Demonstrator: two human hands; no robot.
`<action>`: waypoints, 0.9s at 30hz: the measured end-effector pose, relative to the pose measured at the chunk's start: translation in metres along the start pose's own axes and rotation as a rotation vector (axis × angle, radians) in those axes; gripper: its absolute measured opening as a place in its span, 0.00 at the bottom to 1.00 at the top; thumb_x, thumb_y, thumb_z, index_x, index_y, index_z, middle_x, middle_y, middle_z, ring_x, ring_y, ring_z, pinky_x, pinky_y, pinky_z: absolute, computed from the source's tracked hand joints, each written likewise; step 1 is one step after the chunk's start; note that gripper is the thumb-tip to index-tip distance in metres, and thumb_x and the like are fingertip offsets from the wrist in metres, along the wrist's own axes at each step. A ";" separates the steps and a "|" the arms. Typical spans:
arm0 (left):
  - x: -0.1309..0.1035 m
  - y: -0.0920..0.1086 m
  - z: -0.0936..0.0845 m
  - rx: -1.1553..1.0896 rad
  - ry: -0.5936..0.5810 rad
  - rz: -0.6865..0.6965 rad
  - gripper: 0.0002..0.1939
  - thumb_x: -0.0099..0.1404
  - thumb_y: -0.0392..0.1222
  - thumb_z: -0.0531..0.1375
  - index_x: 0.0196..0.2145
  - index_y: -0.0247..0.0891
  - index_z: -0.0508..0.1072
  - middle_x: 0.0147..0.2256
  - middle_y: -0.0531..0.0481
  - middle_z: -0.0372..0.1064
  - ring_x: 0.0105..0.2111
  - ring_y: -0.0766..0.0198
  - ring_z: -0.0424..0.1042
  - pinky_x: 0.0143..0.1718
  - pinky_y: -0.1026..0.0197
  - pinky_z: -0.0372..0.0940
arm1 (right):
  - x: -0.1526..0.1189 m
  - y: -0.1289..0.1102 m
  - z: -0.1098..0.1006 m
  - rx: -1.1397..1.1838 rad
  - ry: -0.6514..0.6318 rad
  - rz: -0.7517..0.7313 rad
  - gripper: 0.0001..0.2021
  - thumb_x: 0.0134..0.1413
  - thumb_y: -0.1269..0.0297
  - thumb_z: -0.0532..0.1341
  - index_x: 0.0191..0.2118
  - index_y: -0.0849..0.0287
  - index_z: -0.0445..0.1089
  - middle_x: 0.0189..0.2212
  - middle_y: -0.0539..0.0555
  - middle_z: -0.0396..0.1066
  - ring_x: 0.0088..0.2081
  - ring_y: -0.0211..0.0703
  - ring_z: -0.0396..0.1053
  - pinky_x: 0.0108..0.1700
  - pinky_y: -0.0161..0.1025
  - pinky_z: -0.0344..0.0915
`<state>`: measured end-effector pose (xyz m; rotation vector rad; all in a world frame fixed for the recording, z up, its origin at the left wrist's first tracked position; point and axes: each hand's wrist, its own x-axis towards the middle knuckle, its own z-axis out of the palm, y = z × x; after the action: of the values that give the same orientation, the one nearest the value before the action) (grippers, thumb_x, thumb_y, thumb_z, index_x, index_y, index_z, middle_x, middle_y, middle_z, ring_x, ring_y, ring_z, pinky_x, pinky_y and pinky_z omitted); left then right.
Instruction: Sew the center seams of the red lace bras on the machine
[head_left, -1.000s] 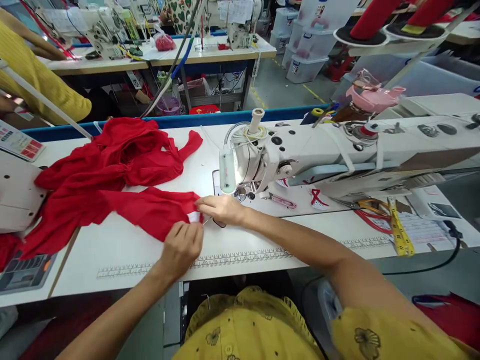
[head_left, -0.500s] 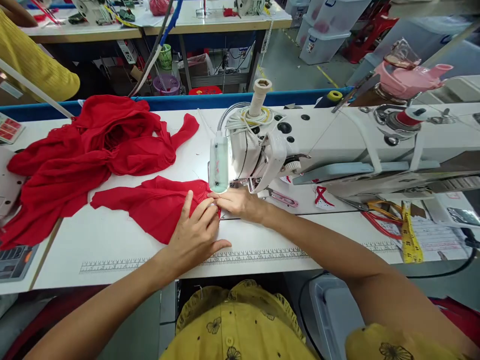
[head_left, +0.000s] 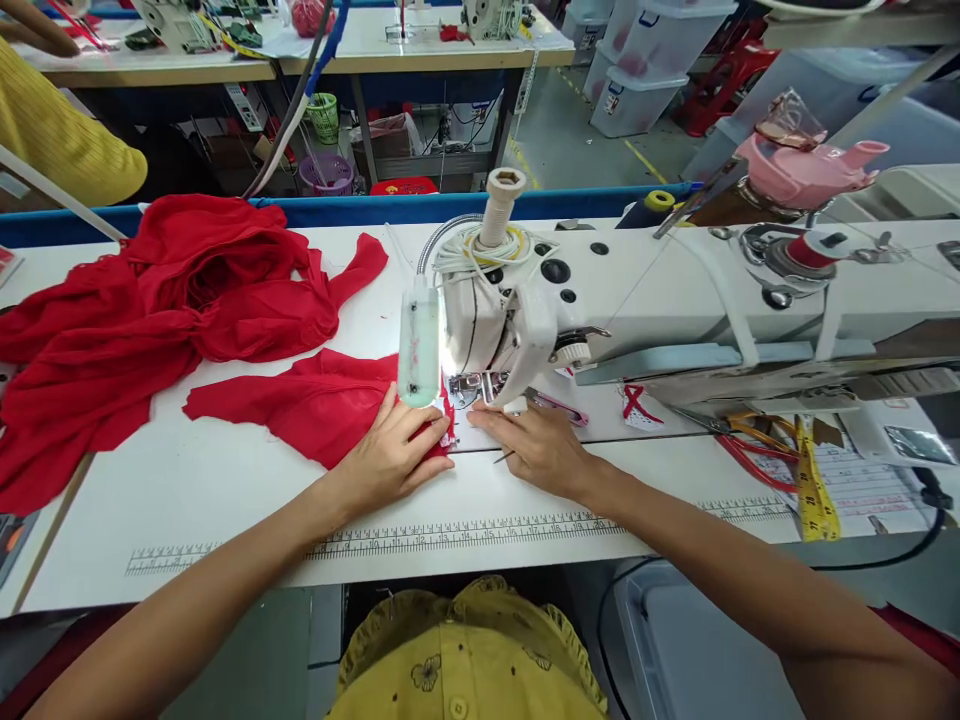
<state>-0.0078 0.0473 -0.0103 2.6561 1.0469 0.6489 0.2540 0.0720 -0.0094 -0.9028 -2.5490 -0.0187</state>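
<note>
My left hand point(head_left: 394, 445) lies with its fingers stretched out over the right end of a red cloth piece point(head_left: 307, 405), pressing it on the table. Just right of those fingers, the cloth's edge shows some white beside the presser foot point(head_left: 487, 387) of a white sewing machine point(head_left: 525, 330). My right hand point(head_left: 544, 450) is curled in front of the foot, apart from the cloth. A thin dark pointed tool point(head_left: 503, 457) sticks out from under its fingers; the rest of it is hidden. Pink-handled tweezers or snips point(head_left: 562, 408) lie partly behind this hand.
A heap of red fabric point(head_left: 225, 290) covers the table's left. Scissors point(head_left: 757, 430), a yellow tape measure point(head_left: 816, 485) and papers lie at right. A clear greenish guard point(head_left: 418, 345) hangs by the needle. A co-worker's yellow sleeve point(head_left: 67, 130) shows at the far left.
My right hand has left the cloth and moved right and toward me, with a pointed tool now showing under it. My left hand stays on the cloth, its fingers closer together.
</note>
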 end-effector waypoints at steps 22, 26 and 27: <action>0.006 -0.009 -0.005 0.034 -0.068 -0.029 0.19 0.71 0.46 0.58 0.57 0.41 0.71 0.46 0.40 0.72 0.48 0.51 0.69 0.57 0.34 0.62 | 0.006 -0.004 0.013 -0.051 -0.059 0.025 0.28 0.52 0.79 0.53 0.57 0.58 0.72 0.30 0.58 0.69 0.37 0.50 0.65 0.27 0.40 0.60; 0.011 -0.017 -0.002 0.042 -0.052 -0.037 0.18 0.71 0.47 0.58 0.56 0.41 0.73 0.51 0.38 0.71 0.53 0.48 0.68 0.57 0.38 0.64 | 0.006 -0.003 0.014 -0.083 -0.051 0.014 0.25 0.50 0.79 0.53 0.52 0.58 0.75 0.31 0.59 0.70 0.38 0.50 0.65 0.28 0.40 0.61; 0.012 -0.019 -0.001 0.039 -0.053 -0.044 0.18 0.71 0.47 0.58 0.56 0.40 0.73 0.52 0.38 0.70 0.54 0.48 0.68 0.57 0.39 0.63 | 0.006 -0.003 0.014 -0.094 -0.048 0.012 0.24 0.50 0.79 0.53 0.50 0.58 0.75 0.31 0.58 0.70 0.38 0.50 0.65 0.28 0.40 0.61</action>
<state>-0.0112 0.0695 -0.0120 2.6592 1.1116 0.5515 0.2427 0.0753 -0.0192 -0.9653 -2.6059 -0.1152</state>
